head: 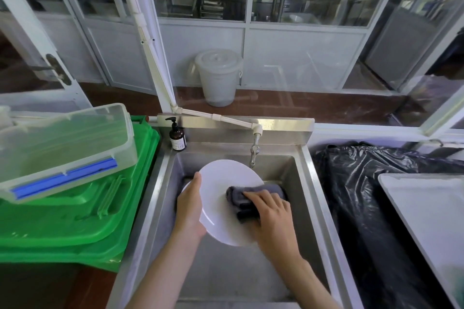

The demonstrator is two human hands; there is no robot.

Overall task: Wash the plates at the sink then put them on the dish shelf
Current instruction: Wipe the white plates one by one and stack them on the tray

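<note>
A white plate [221,183] is held tilted over the steel sink [160,195]. My left hand [189,204] grips the plate's left rim, thumb along the edge. My right hand [272,213] holds a folded grey cloth [247,198] and presses it against the plate's face on the right side. The rim of another white plate [185,187] shows just behind my left hand, lower in the basin. A tap [254,152] hangs over the back of the sink, just beyond the plate.
A brown soap pump bottle [177,137] stands at the sink's back left corner. Green bin lids [82,208] with a clear plastic box [62,143] on top lie to the left. A black bin bag [371,195] and a white tray [431,221] are on the right.
</note>
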